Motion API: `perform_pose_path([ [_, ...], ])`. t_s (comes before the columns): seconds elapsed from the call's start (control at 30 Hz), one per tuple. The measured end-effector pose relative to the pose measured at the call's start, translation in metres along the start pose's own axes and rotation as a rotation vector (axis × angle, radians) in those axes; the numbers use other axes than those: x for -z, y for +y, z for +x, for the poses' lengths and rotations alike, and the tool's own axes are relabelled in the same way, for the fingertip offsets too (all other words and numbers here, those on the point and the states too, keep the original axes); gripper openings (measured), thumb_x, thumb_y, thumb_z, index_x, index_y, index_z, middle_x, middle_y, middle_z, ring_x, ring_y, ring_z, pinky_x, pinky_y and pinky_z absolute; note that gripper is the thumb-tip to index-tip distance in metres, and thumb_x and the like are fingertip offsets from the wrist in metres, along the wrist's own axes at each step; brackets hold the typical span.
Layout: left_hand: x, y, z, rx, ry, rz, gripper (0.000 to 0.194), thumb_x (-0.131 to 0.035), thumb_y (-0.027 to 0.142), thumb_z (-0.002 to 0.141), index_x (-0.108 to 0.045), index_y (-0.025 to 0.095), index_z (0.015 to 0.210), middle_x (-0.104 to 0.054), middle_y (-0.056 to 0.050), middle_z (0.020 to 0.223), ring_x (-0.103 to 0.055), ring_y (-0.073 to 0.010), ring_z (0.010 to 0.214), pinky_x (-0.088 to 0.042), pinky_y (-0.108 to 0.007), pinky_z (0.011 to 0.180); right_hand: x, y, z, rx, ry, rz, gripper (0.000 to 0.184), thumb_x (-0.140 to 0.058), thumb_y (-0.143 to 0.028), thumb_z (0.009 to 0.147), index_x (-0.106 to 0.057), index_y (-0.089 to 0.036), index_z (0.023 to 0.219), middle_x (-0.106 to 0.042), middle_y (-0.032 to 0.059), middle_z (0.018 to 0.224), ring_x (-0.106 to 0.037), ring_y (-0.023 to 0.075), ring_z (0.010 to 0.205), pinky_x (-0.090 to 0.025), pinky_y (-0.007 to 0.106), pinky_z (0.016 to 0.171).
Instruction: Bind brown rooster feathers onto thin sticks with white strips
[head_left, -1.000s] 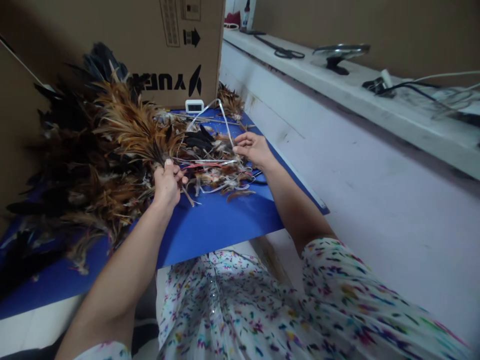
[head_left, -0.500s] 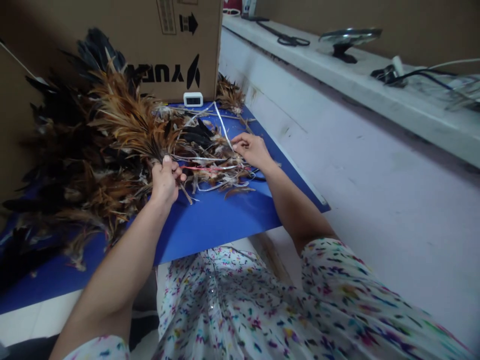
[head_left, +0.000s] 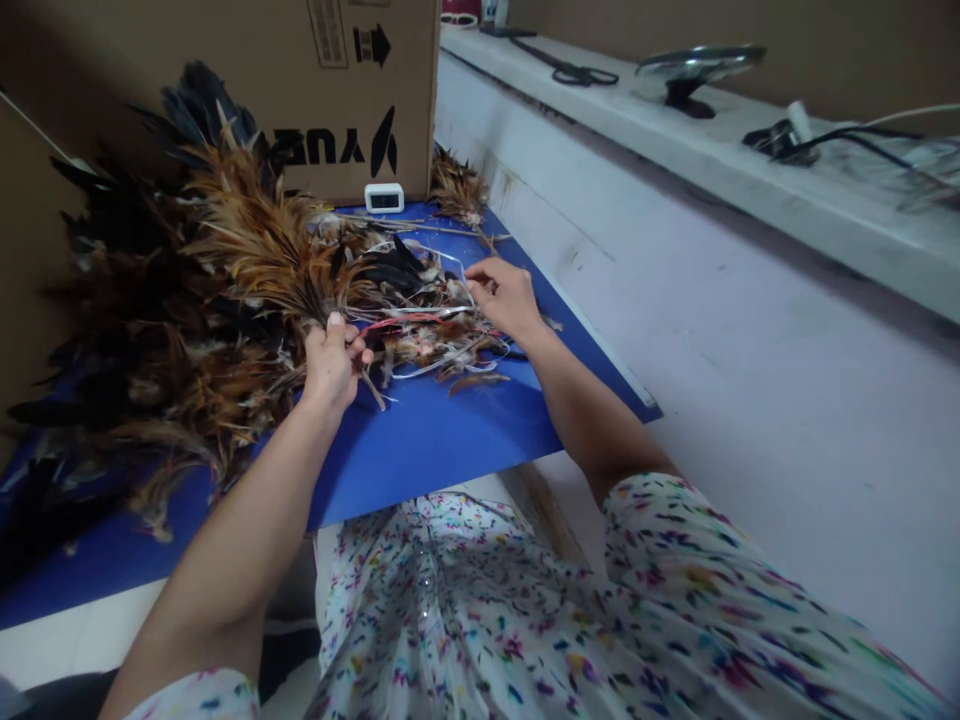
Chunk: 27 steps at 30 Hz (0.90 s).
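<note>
My left hand [head_left: 330,358] is closed round the base of a feather bundle [head_left: 255,235], brown and orange with dark blue-black plumes at its top. A thin stick end pokes out below that fist. To the right, my right hand [head_left: 504,295] pinches a white string [head_left: 442,255], which bends away over the table. A stretch of pale string also runs between the two hands. Loose feathers [head_left: 427,345], tangled with red and white strings, lie under and between them on the blue table [head_left: 442,430].
A heap of dark and brown feathers [head_left: 165,360] spreads on the left. Behind stand a big cardboard box [head_left: 337,100], a small white digital display [head_left: 384,199] and another feather bunch [head_left: 457,190]. On the right ledge are scissors [head_left: 577,74], a round stand [head_left: 697,70] and cables [head_left: 810,145].
The white string's raised loop beyond my right hand has dropped lower and shortened. Both hands keep their grips in nearly the same place. The view has tilted slightly down.
</note>
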<state>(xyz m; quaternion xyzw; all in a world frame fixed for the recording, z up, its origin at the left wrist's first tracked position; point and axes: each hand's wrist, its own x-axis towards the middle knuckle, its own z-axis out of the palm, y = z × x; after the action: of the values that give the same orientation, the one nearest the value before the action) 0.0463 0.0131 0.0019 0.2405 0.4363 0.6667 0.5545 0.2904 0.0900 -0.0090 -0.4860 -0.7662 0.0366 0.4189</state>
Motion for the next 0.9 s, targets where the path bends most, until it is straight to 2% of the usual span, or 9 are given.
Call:
perform_pose_path([
  [0.07,0.0,-0.001,0.0,0.001,0.001,-0.002,0.03,-0.049,0.025,0.1,-0.04,0.019,0.073,-0.037,0.008,0.056,-0.03,-0.0042,0.041,-0.032,-0.016,0.038,0.0,-0.01,-0.002,0.1,-0.037,0.037,0.019,-0.056,-0.028,0.09,-0.072,-0.02,0.098,-0.075,0.006,0.1,-0.067,0.0216,0.095,-0.05,0.038,0.091],
  [0.17,0.001,-0.001,0.001,0.006,0.006,-0.006,0.03,-0.052,0.027,0.099,-0.04,0.019,0.073,-0.037,0.008,0.056,-0.03,-0.0043,0.041,-0.032,-0.016,0.038,-0.002,-0.023,-0.006,0.242,-0.197,0.077,0.026,-0.055,-0.037,0.094,-0.072,-0.02,0.105,-0.076,0.0066,0.106,-0.068,0.0223,0.1,-0.048,0.039,0.093],
  [0.33,0.0,0.0,0.001,0.012,0.006,-0.013,0.029,-0.047,0.024,0.101,-0.04,0.019,0.073,-0.038,0.008,0.056,-0.03,-0.0038,0.041,-0.032,-0.016,0.038,-0.01,-0.032,-0.014,0.422,-0.444,0.006,0.03,-0.059,-0.038,0.094,-0.072,-0.016,0.109,-0.075,0.0106,0.107,-0.067,0.0254,0.099,-0.047,0.041,0.091],
  [0.47,-0.001,0.001,0.0,0.018,0.013,-0.019,0.029,-0.046,0.024,0.101,-0.039,0.019,0.073,-0.037,0.009,0.054,-0.029,-0.0036,0.04,-0.032,-0.015,0.038,-0.01,-0.037,-0.019,0.437,-0.547,-0.108,0.033,-0.061,-0.036,0.093,-0.069,-0.017,0.12,-0.072,0.0123,0.118,-0.064,0.0277,0.109,-0.045,0.043,0.096],
  [0.6,0.001,0.0,0.002,0.013,0.02,-0.03,0.032,-0.058,0.029,0.096,-0.039,0.02,0.073,-0.037,0.009,0.055,-0.029,-0.0037,0.04,-0.032,-0.015,0.038,-0.009,-0.044,-0.021,0.417,-0.6,-0.192,0.037,-0.063,-0.032,0.092,-0.066,-0.015,0.125,-0.071,0.0148,0.12,-0.063,0.0296,0.111,-0.045,0.044,0.096],
  [0.77,0.003,0.0,0.004,-0.002,0.022,-0.045,0.031,-0.058,0.032,0.096,-0.037,0.02,0.075,-0.038,0.009,0.056,-0.03,-0.0034,0.041,-0.031,-0.015,0.039,-0.014,-0.052,-0.023,0.401,-0.628,-0.231,0.032,-0.059,-0.028,0.095,-0.069,-0.012,0.121,-0.074,0.0159,0.11,-0.067,0.0287,0.101,-0.049,0.04,0.089],
  [0.9,0.003,0.002,0.005,-0.006,0.033,-0.052,0.031,-0.056,0.031,0.097,-0.037,0.02,0.076,-0.037,0.01,0.056,-0.03,-0.0034,0.041,-0.032,-0.015,0.039,-0.021,-0.056,-0.024,0.371,-0.645,-0.192,0.03,-0.057,-0.019,0.094,-0.069,-0.009,0.12,-0.074,0.0171,0.114,-0.068,0.0299,0.106,-0.049,0.04,0.093],
])
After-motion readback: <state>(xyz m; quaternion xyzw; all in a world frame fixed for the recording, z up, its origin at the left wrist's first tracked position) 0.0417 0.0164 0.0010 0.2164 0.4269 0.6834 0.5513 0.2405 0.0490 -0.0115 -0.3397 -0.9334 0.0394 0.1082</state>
